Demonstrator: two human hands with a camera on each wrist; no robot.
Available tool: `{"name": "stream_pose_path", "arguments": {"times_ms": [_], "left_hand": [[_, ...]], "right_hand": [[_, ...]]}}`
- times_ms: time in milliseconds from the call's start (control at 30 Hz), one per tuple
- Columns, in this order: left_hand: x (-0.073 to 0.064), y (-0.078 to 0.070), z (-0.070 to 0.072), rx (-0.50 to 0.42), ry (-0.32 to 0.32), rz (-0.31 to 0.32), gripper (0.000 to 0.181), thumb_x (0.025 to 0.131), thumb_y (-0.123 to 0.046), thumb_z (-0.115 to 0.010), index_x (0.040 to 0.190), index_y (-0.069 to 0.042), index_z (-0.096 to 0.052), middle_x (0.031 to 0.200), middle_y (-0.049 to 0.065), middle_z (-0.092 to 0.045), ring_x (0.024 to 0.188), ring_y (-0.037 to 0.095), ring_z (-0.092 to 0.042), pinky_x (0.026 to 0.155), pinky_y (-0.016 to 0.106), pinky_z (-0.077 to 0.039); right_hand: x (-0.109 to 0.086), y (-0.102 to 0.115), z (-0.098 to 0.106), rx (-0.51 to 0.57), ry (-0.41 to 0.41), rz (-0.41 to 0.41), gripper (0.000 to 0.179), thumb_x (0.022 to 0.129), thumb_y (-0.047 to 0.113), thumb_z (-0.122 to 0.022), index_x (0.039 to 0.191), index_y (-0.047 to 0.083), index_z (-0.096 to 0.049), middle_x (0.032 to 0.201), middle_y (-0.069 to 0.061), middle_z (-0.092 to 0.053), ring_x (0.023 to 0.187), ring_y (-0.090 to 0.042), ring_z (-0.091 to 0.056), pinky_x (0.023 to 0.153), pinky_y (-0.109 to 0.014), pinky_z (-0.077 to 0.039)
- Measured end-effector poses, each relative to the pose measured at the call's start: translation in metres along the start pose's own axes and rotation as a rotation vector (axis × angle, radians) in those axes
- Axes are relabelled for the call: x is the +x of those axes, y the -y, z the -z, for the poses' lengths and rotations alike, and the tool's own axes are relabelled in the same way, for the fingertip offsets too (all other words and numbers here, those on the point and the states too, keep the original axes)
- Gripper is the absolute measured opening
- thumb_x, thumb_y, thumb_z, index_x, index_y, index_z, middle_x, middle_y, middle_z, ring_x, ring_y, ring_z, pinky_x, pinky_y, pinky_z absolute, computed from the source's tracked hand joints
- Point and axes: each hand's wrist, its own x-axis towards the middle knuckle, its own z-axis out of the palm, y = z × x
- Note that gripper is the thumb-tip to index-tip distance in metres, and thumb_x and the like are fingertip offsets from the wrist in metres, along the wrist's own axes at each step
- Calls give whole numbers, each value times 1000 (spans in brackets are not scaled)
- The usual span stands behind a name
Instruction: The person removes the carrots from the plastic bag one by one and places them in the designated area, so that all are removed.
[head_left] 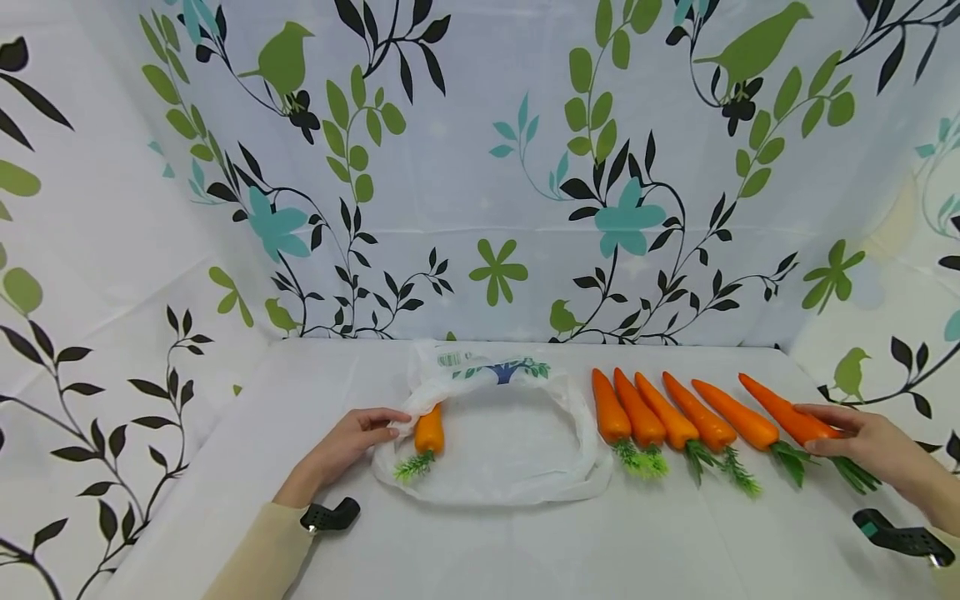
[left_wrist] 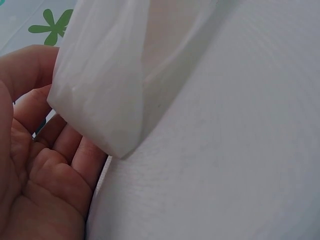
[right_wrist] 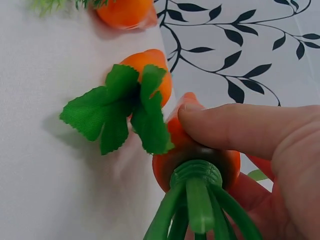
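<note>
My left hand [head_left: 347, 443] pinches the left edge of the mouth of a white plastic bag [head_left: 491, 492], which lies spread on the table. In the left wrist view, a fold of the bag [left_wrist: 107, 95] hangs by the fingers. Inside the bag's left part sits an orange carrot [head_left: 429, 431], green top towards me, its tip covered by the plastic. Far right, my right hand [head_left: 877, 437] grips the outermost carrot [head_left: 780, 410] near its leafy end. The right wrist view shows the thumb over this carrot [right_wrist: 167, 167] and its moulded-looking green stems [right_wrist: 200, 205].
Several more carrots lie in a slanting row between bag and right hand, among them a near one [head_left: 611, 412] and a broad-leaved one [head_left: 738, 414]. Patterned cloth [head_left: 465, 183] hangs behind the white table [head_left: 480, 554].
</note>
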Motion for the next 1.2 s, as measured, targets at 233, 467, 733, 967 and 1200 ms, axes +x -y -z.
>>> {"name": "stream_pose_path", "arguments": {"times_ms": [233, 467, 733, 967, 1200], "left_hand": [[-1, 2, 1, 7, 3, -19, 31, 96, -22, -65, 124, -9, -69, 133, 8, -61, 119, 24, -48, 98, 26, -40], [-2, 2, -1, 3, 2, 0, 30, 96, -23, -66, 123, -11, -70, 133, 6, -61, 120, 23, -48, 97, 24, -41], [-1, 0, 0, -5, 0, -5, 31, 96, -23, -66, 124, -10, -70, 134, 6, -61, 121, 25, -47, 97, 25, -42], [-1, -1, 0, -1, 1, -5, 31, 96, -23, -65, 124, -9, -70, 134, 7, -60, 120, 23, -48, 96, 24, -41], [-2, 0, 0, 10, 4, -12, 32, 97, -21, -64, 125, -7, -69, 136, 9, -59, 122, 24, -46, 101, 29, -38]], "right_hand": [[4, -6, -6, -4, 14, 42, 81, 89, 34, -75, 145, -11, -37, 143, -43, -27, 116, -54, -38, 89, -62, -45], [9, -8, -14, 7, 34, 48, 81, 89, 35, -75, 145, -10, -38, 145, -43, -29, 120, -55, -37, 92, -64, -41], [11, -4, -20, -5, 49, 74, 75, 91, 30, -72, 146, -9, -38, 145, -42, -31, 121, -56, -38, 92, -67, -40], [8, 3, -25, -17, 53, 126, 69, 91, 23, -72, 145, -7, -42, 144, -38, -38, 119, -46, -46, 83, -32, -49], [8, 7, -28, -34, 47, 148, 67, 91, 24, -72, 144, -6, -44, 143, -38, -39, 121, -48, -45, 85, -32, -49]]}}
